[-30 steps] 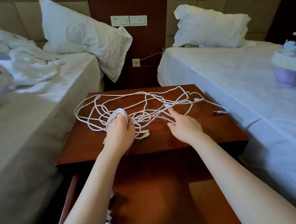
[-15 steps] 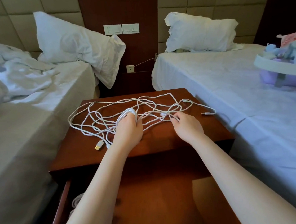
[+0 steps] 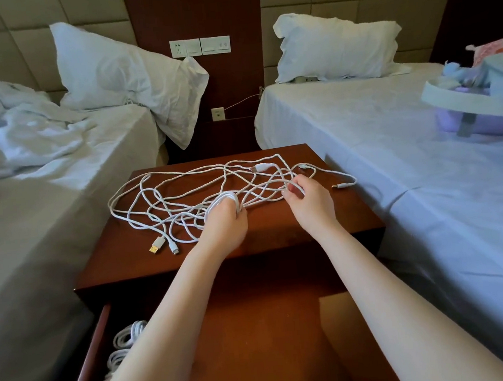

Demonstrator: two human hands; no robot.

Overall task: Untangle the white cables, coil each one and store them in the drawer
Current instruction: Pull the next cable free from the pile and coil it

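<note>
Mid-coil, tangle mostly left.
Left hand (image 3: 224,223) clamps a small coil (image 3: 229,198), right hand (image 3: 310,203) pinches a strand (image 3: 262,186); white cables (image 3: 164,195) sprawl beyond the fingers (image 3: 297,186); finished coils (image 3: 126,337) lie in the drawer (image 3: 87,359).

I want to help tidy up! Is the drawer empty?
No, coiled white cables already lie in the open drawer, beside its left wall.

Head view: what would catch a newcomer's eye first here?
A sprawling tangle of white cables covers the nightstand. The left hand grips a small coil at its middle, while the right hand pinches a strand. Below, the open drawer already holds coiled cables at its left side.
</note>
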